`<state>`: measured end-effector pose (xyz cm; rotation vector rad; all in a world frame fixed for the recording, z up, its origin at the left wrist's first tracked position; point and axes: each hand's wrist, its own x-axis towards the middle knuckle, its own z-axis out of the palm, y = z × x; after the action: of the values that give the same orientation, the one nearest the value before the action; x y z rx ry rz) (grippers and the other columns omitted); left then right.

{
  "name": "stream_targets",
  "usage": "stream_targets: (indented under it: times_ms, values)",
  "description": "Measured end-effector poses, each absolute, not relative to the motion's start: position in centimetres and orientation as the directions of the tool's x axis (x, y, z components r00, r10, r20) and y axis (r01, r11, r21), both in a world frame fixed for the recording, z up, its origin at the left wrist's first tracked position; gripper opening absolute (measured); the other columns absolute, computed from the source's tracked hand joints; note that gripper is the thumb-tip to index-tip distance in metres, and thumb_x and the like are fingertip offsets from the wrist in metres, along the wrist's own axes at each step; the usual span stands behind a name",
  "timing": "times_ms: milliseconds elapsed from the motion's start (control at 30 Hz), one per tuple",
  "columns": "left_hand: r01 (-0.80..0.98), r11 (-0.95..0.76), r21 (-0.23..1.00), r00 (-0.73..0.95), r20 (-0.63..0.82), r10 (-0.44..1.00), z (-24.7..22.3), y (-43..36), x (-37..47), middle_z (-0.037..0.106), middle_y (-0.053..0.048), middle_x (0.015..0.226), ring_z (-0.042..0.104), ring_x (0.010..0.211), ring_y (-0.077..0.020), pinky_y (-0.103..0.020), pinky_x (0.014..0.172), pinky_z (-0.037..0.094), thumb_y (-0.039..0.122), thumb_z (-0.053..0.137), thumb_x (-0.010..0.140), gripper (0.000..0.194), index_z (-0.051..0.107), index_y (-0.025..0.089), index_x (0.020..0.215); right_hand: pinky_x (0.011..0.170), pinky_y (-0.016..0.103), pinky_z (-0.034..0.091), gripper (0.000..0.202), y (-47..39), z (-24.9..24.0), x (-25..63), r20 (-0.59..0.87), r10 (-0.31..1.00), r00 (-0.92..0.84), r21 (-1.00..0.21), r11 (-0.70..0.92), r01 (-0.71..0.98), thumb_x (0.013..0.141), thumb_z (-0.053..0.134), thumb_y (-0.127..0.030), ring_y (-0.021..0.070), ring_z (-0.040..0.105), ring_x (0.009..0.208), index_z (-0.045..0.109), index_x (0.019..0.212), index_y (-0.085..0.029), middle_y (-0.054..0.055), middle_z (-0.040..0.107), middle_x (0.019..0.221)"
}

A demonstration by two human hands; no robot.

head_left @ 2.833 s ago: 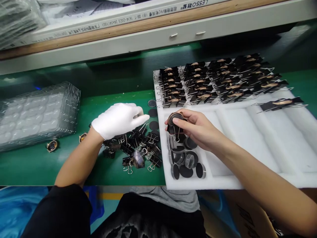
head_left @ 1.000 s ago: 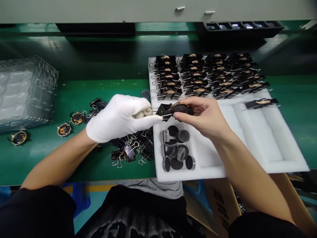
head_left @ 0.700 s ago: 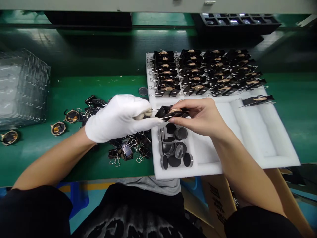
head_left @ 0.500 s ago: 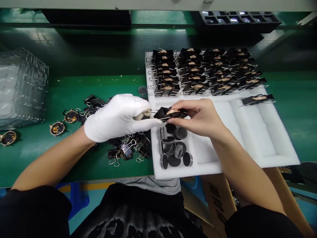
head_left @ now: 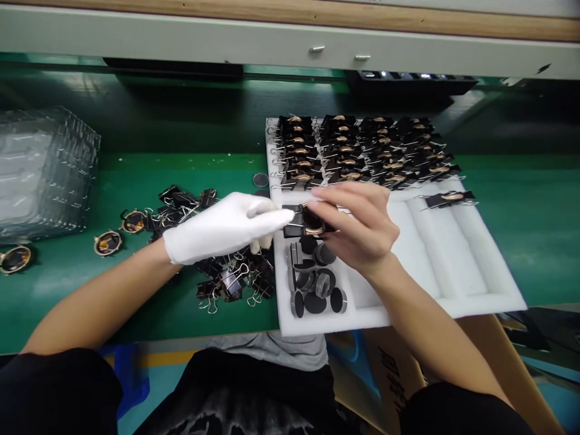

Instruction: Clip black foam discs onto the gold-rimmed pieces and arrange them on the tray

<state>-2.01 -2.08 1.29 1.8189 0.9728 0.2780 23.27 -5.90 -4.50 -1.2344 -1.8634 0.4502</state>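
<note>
My left hand (head_left: 226,226), in a white glove, has its thumb against a black binder clip (head_left: 293,227) at the left end of a gold-rimmed watch case (head_left: 314,231). Its other fingers are bent underneath, partly hidden. My bare right hand (head_left: 365,226) grips the case from the right, fingers over the top; its right end is covered by them. Both hands are above the white foam tray (head_left: 385,296). Just below them, dark round discs (head_left: 317,284) fill the tray's left compartment. Loose binder clips (head_left: 231,281) lie piled beneath and beside the gloved hand.
Rows of clipped watch cases (head_left: 347,151) fill the tray's far part, and one more clipped case (head_left: 451,199) sits at its right. Several uncovered watch cases (head_left: 107,243) lie left on the green table. Stacked clear plastic trays (head_left: 45,175) stand far left. A shelf edge (head_left: 272,45) crosses above.
The held watch case has been turned so its face side shows more to me. My right fingers have shifted over its top, and my left thumb now lies across the clip. The view has tilted upward.
</note>
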Motion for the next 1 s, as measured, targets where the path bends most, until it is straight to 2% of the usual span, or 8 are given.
stream_targets:
  times_ms: [100, 167, 233, 300, 433, 600, 800, 1000]
  values:
    - [0.515, -0.268, 0.814, 0.582, -0.102, 0.807, 1.6, -1.9, -2.4, 0.072, -0.001, 0.075, 0.063, 0.064, -0.0125, -0.025, 0.059, 0.046, 0.05, 0.064, 0.097, 0.034, 0.072, 0.02, 0.085, 0.117, 0.06, 0.045, 0.099, -5.7, -3.6, 23.3, 0.38, 0.9, -0.212, -0.754, 0.435, 0.493, 0.062, 0.096, -0.067, 0.0418, 0.051, 0.145, 0.061, 0.149, -0.037, 0.01, 0.059, 0.156]
    - [0.526, -0.297, 0.797, 0.56, -0.061, 0.826, 1.6, -1.7, -2.7, 0.075, -0.002, 0.082, 0.065, 0.068, -0.0131, -0.026, 0.061, 0.047, 0.049, 0.068, 0.095, 0.031, 0.075, 0.019, 0.097, 0.111, 0.053, 0.053, 0.121, -5.6, -3.2, 23.1, 0.282, 0.913, -0.294, -0.849, 0.381, 0.367, 0.056, 0.098, -0.069, 0.0381, 0.058, 0.139, 0.047, 0.16, -0.034, 0.013, 0.058, 0.158]
    - [0.523, -0.296, 0.799, 0.551, -0.052, 0.833, 1.4, -1.6, -2.8, 0.077, -0.003, 0.086, 0.066, 0.071, -0.0139, -0.026, 0.063, 0.048, 0.05, 0.069, 0.094, 0.033, 0.076, 0.018, 0.104, 0.105, 0.046, 0.058, 0.106, -5.6, -3.2, 22.7, 0.197, 0.93, -0.311, -0.927, 0.28, 0.249, 0.068, 0.094, -0.064, 0.0316, 0.067, 0.128, 0.048, 0.158, -0.031, 0.012, 0.067, 0.146]
    - [0.52, -0.284, 0.806, 0.547, -0.059, 0.835, 1.1, -1.6, -2.7, 0.078, -0.003, 0.087, 0.068, 0.073, -0.0144, -0.026, 0.065, 0.049, 0.05, 0.068, 0.095, 0.035, 0.076, 0.018, 0.106, 0.1, 0.042, 0.061, 0.072, -5.7, -3.4, 22.2, 0.154, 0.955, -0.253, -0.957, 0.208, 0.2, 0.08, 0.088, -0.055, 0.0274, 0.073, 0.117, 0.064, 0.142, -0.027, 0.01, 0.076, 0.129]
    - [0.505, -0.292, 0.812, 0.547, -0.04, 0.836, 0.7, -2.2, -2.3, 0.079, -0.003, 0.091, 0.071, 0.08, -0.0162, -0.026, 0.069, 0.052, 0.053, 0.07, 0.094, 0.037, 0.078, 0.019, 0.106, 0.088, 0.039, 0.064, 0.03, -5.8, -3.9, 21.4, 0.147, 0.98, -0.131, -0.963, 0.172, 0.208, 0.08, 0.088, -0.044, 0.0241, 0.077, 0.096, 0.079, 0.098, -0.022, 0.006, 0.082, 0.104]
    - [0.473, -0.258, 0.842, 0.538, -0.044, 0.842, 0.2, -2.4, -2.1, 0.079, -0.003, 0.083, 0.074, 0.078, -0.0188, -0.028, 0.068, 0.054, 0.056, 0.07, 0.093, 0.04, 0.078, 0.018, 0.104, 0.076, 0.036, 0.06, 0.025, -5.5, -4.0, 21.6, 0.16, 0.977, -0.138, -0.969, 0.182, 0.167, 0.076, 0.09, -0.038, 0.0212, 0.075, 0.085, 0.079, 0.091, -0.021, 0.004, 0.081, 0.094]
    - [0.551, -0.37, 0.748, 0.596, -0.042, 0.802, 0.6, -2.4, -2.4, 0.082, -0.003, 0.112, 0.077, 0.096, -0.0208, -0.029, 0.081, 0.059, 0.058, 0.066, 0.097, 0.042, 0.075, 0.024, 0.119, 0.078, 0.034, 0.056, 0.016, -5.3, -3.3, 21.9, 0.251, 0.943, -0.218, -0.924, 0.301, 0.237, 0.083, 0.083, -0.031, 0.0192, 0.072, 0.084, 0.077, 0.092, -0.02, 0.003, 0.08, 0.093]
    - [0.629, -0.53, 0.569, 0.627, 0.032, 0.778, 2.7, -3.1, -3.9, 0.071, 0.0, 0.144, 0.069, 0.129, -0.0226, -0.032, 0.108, 0.056, 0.055, 0.052, 0.105, 0.048, 0.061, 0.034, 0.147, 0.101, 0.045, 0.053, 0.008, -8.0, 0.9, 27.2, 0.403, 0.853, -0.332, -0.616, 0.521, 0.591, 0.096, 0.07, -0.027, 0.0267, 0.07, 0.111, 0.076, 0.102, -0.025, 0.007, 0.076, 0.112]
